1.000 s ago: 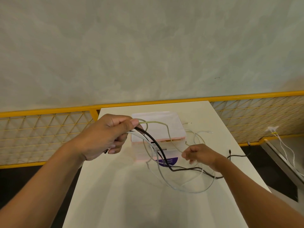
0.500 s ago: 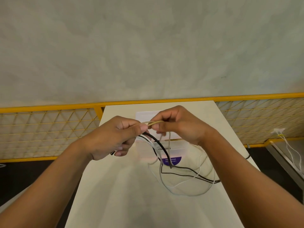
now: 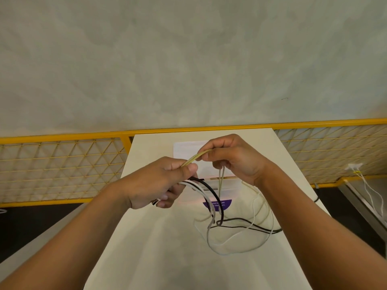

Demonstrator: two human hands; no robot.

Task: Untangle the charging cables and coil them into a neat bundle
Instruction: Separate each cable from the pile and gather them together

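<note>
The step in hand looks like untangling: one cable is being drawn out of the bunch, and no neat coil is formed yet. The left hand [image 3: 155,183] is closed round the gathered cables, its thumb and forefinger pinching a cream cable [image 3: 193,159]. A black cable [image 3: 213,192] and a white cable [image 3: 204,194] come out below its fingers. The right hand [image 3: 234,158], close beside it and a little farther off, pinches the same cream stretch between thumb and fingertips. Cream strands hang down from under its palm.

The taut cream stretch shows two lines side by side. It may be one cable doubled over or two cables, and the view does not settle which.

Below the hands the cables drop in slack arcs to the table [image 3: 167,248]. There the black one crosses over pale loops, and a knot-like kink sits where they meet.

Next, the right hand probably has to slide along the cream cable and lift it clear of that crossing. The left would keep the rest bunched, so that pulling does not tighten the snarl.
</note>
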